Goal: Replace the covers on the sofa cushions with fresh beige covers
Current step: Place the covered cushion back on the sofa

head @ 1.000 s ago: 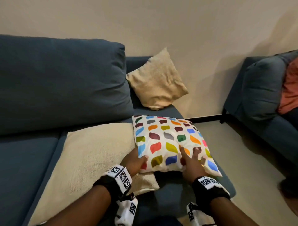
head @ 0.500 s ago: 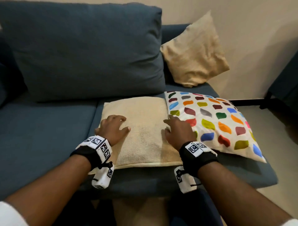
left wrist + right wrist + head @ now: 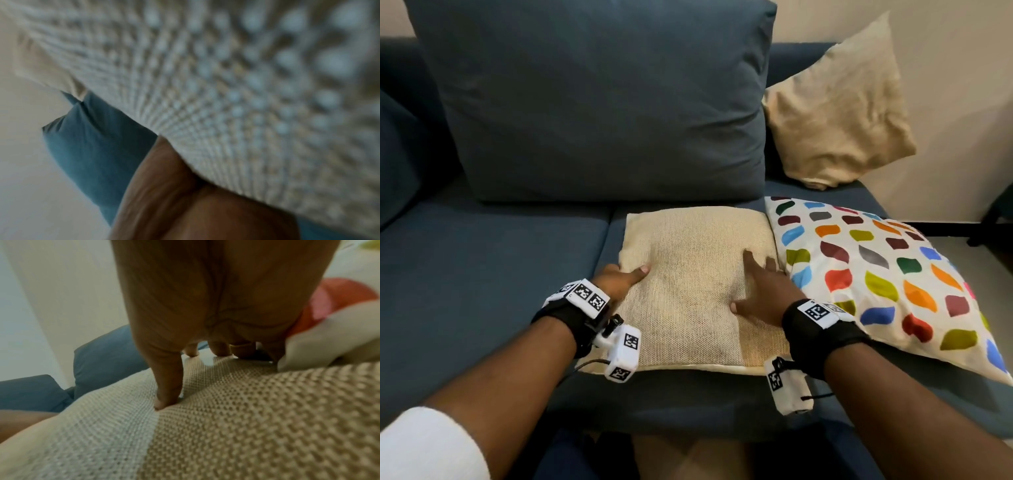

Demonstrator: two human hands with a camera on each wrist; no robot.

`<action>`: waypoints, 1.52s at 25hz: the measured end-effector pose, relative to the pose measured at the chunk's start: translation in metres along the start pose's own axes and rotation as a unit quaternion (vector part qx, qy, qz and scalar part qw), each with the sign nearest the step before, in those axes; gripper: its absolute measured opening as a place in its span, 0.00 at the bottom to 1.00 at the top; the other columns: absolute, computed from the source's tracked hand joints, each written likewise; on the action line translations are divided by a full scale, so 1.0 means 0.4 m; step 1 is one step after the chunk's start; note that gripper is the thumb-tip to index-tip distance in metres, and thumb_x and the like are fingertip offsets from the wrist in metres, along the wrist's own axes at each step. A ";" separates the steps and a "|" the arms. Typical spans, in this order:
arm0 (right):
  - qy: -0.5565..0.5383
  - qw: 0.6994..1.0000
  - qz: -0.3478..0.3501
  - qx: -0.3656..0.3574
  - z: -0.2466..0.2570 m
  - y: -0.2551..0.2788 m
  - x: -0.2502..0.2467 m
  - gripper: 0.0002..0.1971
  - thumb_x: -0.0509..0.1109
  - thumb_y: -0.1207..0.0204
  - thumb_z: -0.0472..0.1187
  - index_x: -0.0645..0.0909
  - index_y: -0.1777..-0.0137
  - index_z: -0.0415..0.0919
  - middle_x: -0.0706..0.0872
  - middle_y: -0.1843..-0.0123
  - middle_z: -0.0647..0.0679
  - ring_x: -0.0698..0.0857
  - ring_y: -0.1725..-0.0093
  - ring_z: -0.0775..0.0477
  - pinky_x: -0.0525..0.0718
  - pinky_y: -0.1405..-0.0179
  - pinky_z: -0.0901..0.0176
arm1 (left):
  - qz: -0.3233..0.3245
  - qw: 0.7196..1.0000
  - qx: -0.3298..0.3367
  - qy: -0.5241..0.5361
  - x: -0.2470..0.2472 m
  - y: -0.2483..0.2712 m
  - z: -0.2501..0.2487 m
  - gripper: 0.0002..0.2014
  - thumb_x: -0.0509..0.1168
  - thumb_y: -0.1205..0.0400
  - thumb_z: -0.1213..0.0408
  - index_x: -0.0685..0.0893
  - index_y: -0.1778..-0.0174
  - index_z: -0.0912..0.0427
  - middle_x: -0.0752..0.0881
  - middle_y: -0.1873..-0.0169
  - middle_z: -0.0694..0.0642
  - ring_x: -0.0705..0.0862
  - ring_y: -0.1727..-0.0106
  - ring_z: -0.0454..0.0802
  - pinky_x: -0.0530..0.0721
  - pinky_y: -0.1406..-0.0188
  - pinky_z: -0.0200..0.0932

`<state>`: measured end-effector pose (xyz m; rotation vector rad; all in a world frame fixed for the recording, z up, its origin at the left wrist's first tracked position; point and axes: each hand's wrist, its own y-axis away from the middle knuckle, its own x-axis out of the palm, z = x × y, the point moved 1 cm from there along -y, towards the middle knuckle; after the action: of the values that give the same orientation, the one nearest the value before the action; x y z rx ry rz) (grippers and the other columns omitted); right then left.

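Observation:
A beige woven cushion (image 3: 695,284) lies flat on the blue sofa seat (image 3: 482,274). My left hand (image 3: 619,277) holds its left edge, thumb on top, the other fingers hidden beneath. In the left wrist view the weave (image 3: 246,81) covers the fingers and only the palm (image 3: 195,203) shows. My right hand (image 3: 760,291) rests flat on the cushion's right side, fingers spread. The right wrist view shows its thumb (image 3: 166,386) pressing into the weave (image 3: 226,426). A white cushion with coloured patches (image 3: 876,274) lies against the beige one's right side.
A large blue back cushion (image 3: 599,102) stands behind the beige one. Another beige cushion (image 3: 839,113) leans in the sofa's back right corner against the wall. The floor (image 3: 962,246) begins past the sofa's right end.
Both hands left the patterned cushion and came onto the beige one. Since half a second ago the left hand slid from its top to its left edge; the view shifted left.

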<state>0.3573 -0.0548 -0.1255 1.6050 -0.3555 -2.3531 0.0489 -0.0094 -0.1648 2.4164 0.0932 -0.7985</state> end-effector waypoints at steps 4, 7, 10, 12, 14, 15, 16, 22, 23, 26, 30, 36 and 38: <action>0.008 0.997 0.023 -0.074 0.085 0.006 0.018 0.47 0.70 0.24 0.64 0.42 0.14 0.65 0.50 0.11 0.37 0.66 0.18 0.31 0.69 0.21 0.38 | -0.021 0.989 0.046 0.142 -0.110 -0.003 0.065 0.27 0.77 0.25 0.45 0.84 0.38 0.62 0.89 0.42 0.64 0.88 0.43 0.64 0.84 0.37 0.64; -0.019 0.992 -0.087 -0.088 0.130 0.001 0.018 0.23 0.68 0.21 0.58 0.77 0.28 0.54 0.83 0.30 0.42 0.84 0.35 0.36 0.82 0.40 0.51 | 0.010 0.993 0.010 0.115 -0.187 -0.008 0.192 0.30 0.78 0.30 0.39 0.87 0.43 0.59 0.91 0.47 0.62 0.88 0.43 0.64 0.84 0.36 0.65; -0.061 0.985 -0.157 0.042 0.139 -0.040 -0.006 0.19 0.69 0.20 0.55 0.82 0.42 0.40 0.88 0.42 0.40 0.85 0.42 0.35 0.80 0.51 0.53 | -0.050 0.990 0.032 0.128 -0.213 -0.023 0.241 0.13 0.74 0.22 0.51 0.91 0.55 0.60 0.91 0.51 0.64 0.89 0.43 0.66 0.84 0.36 0.65; -0.104 0.976 -0.151 0.122 0.144 -0.064 -0.018 0.28 0.68 0.20 0.60 0.77 0.33 0.37 0.85 0.36 0.37 0.83 0.37 0.34 0.76 0.50 0.52 | -0.088 0.981 0.042 0.168 -0.205 -0.043 0.210 0.21 0.70 0.22 0.44 0.92 0.59 0.61 0.92 0.53 0.66 0.89 0.46 0.65 0.86 0.39 0.63; -0.157 0.969 -0.101 0.163 0.141 -0.082 -0.018 0.40 0.68 0.24 0.67 0.71 0.25 0.35 0.81 0.29 0.36 0.81 0.33 0.33 0.77 0.47 0.50 | -0.055 0.985 0.045 0.155 -0.187 -0.066 0.161 0.44 0.55 0.29 0.21 0.90 0.44 0.60 0.90 0.44 0.63 0.87 0.40 0.61 0.82 0.34 0.59; -0.201 0.963 -0.058 0.170 0.140 -0.094 -0.010 0.46 0.70 0.28 0.71 0.70 0.23 0.34 0.81 0.29 0.35 0.82 0.34 0.33 0.78 0.44 0.51 | -0.036 0.987 0.040 0.151 -0.185 -0.094 0.153 0.54 0.49 0.33 0.14 0.87 0.35 0.58 0.87 0.35 0.62 0.84 0.33 0.60 0.78 0.28 0.59; -0.249 0.954 -0.018 0.167 0.148 -0.099 -0.003 0.51 0.73 0.36 0.74 0.72 0.24 0.34 0.83 0.32 0.35 0.84 0.36 0.33 0.81 0.41 0.50 | -0.021 0.989 0.045 0.143 -0.189 -0.105 0.142 0.56 0.46 0.32 0.14 0.83 0.29 0.59 0.83 0.30 0.63 0.81 0.28 0.61 0.75 0.25 0.59; -0.326 0.942 -0.028 0.068 0.291 -0.118 -0.024 0.39 0.89 0.51 0.62 0.87 0.44 0.39 0.92 0.52 0.41 0.90 0.52 0.38 0.88 0.44 0.41 | 0.046 0.940 0.152 0.303 -0.320 -0.010 0.142 0.14 0.63 0.12 0.61 0.81 0.33 0.64 0.88 0.40 0.60 0.87 0.40 0.57 0.83 0.33 0.56; -0.320 0.946 -0.043 0.030 0.368 -0.120 -0.027 0.35 0.89 0.45 0.56 0.86 0.41 0.39 0.91 0.49 0.42 0.88 0.51 0.40 0.85 0.45 0.44 | 0.023 0.928 0.160 0.337 -0.390 0.010 0.167 0.10 0.63 0.13 0.70 0.82 0.37 0.63 0.89 0.44 0.59 0.88 0.43 0.56 0.85 0.37 0.54; -0.309 0.944 -0.068 -0.091 0.667 -0.166 -0.015 0.35 0.88 0.39 0.49 0.81 0.32 0.43 0.87 0.39 0.42 0.84 0.41 0.38 0.82 0.41 0.43 | -0.075 0.896 0.165 0.406 -0.673 0.083 0.274 0.14 0.66 0.22 0.80 0.83 0.44 0.61 0.91 0.52 0.58 0.89 0.52 0.54 0.88 0.54 0.46; -0.296 0.922 -0.078 -0.239 1.087 -0.249 -0.013 0.43 0.88 0.40 0.46 0.74 0.24 0.48 0.83 0.31 0.46 0.81 0.32 0.38 0.80 0.33 0.40 | -0.160 0.832 0.197 0.494 -0.989 0.171 0.393 0.24 0.69 0.23 0.64 0.80 0.30 0.68 0.88 0.41 0.64 0.90 0.45 0.55 0.87 0.40 0.53; -0.159 0.880 -0.138 -0.426 1.726 -0.294 -0.095 0.52 0.82 0.35 0.49 0.56 0.14 0.50 0.76 0.22 0.42 0.76 0.24 0.33 0.75 0.25 0.35 | -0.305 0.785 0.216 0.494 -1.285 0.164 0.615 0.22 0.69 0.18 0.66 0.78 0.27 0.62 0.87 0.35 0.57 0.83 0.30 0.56 0.75 0.25 0.60; -0.118 0.892 -0.121 -0.419 1.834 -0.311 -0.046 0.52 0.79 0.30 0.51 0.50 0.12 0.46 0.71 0.19 0.36 0.73 0.23 0.30 0.74 0.24 0.35 | -0.329 0.769 0.170 0.521 -1.283 0.130 0.696 0.29 0.75 0.23 0.60 0.76 0.26 0.51 0.86 0.35 0.50 0.81 0.31 0.57 0.77 0.31 0.71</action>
<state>-0.3310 0.1041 0.1082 0.9753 0.7705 -2.3478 -0.5042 -0.1487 -0.0291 2.8876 1.3817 0.4514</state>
